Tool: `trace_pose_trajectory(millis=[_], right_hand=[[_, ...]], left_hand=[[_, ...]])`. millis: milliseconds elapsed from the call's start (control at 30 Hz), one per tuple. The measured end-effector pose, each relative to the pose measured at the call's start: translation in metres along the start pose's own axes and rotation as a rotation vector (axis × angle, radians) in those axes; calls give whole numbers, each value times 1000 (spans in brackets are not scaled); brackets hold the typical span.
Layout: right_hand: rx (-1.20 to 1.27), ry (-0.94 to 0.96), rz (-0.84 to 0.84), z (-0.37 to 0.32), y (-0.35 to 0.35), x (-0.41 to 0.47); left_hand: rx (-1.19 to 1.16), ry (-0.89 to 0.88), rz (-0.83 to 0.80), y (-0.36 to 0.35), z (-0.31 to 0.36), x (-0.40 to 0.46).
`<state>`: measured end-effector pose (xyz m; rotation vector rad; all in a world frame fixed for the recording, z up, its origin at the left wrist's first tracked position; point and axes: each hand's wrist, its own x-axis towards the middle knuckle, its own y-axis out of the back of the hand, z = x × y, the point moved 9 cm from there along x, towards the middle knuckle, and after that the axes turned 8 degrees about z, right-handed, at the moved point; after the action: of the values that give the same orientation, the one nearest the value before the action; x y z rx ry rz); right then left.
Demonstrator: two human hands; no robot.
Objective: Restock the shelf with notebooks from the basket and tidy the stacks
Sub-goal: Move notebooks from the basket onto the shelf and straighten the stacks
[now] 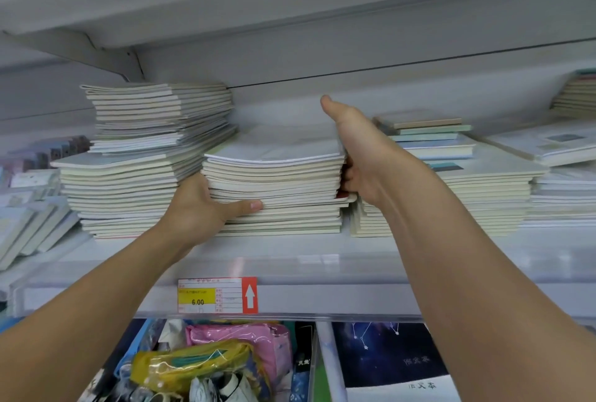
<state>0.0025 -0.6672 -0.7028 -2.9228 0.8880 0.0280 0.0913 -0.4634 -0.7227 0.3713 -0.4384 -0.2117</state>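
A middle stack of pale notebooks (pixel 274 185) sits on the white shelf (pixel 290 250). My left hand (pixel 200 208) holds its left side, thumb lying along the front edges, fingers hidden behind. My right hand (pixel 361 156) grips the right side of the stack's upper part, thumb raised above the top notebook, fingers curled against the edges. A taller stack (pixel 138 156) stands to the left and a wider one (pixel 467 189) to the right. No basket is in view.
Another shelf board (pixel 290 15) hangs close overhead. More notebook piles lie at far right (pixel 567 182) and leaning at far left (pixel 29 227). A price label (pixel 217 295) marks the shelf front. Below are packaged goods (pixel 209 359) and dark starry notebooks (pixel 390 356).
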Motion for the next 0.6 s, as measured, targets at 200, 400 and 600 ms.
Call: trace_pose_trajectory(millis=[200, 400, 600], right_hand=[[196, -77, -91, 9, 2, -1], [273, -40, -92, 15, -12, 24], [321, -24, -61, 19, -9, 35]], left_hand=[[-107, 74, -37, 1, -4, -2], [-238, 133, 70, 14, -20, -2], [-247, 96, 93, 14, -21, 0]])
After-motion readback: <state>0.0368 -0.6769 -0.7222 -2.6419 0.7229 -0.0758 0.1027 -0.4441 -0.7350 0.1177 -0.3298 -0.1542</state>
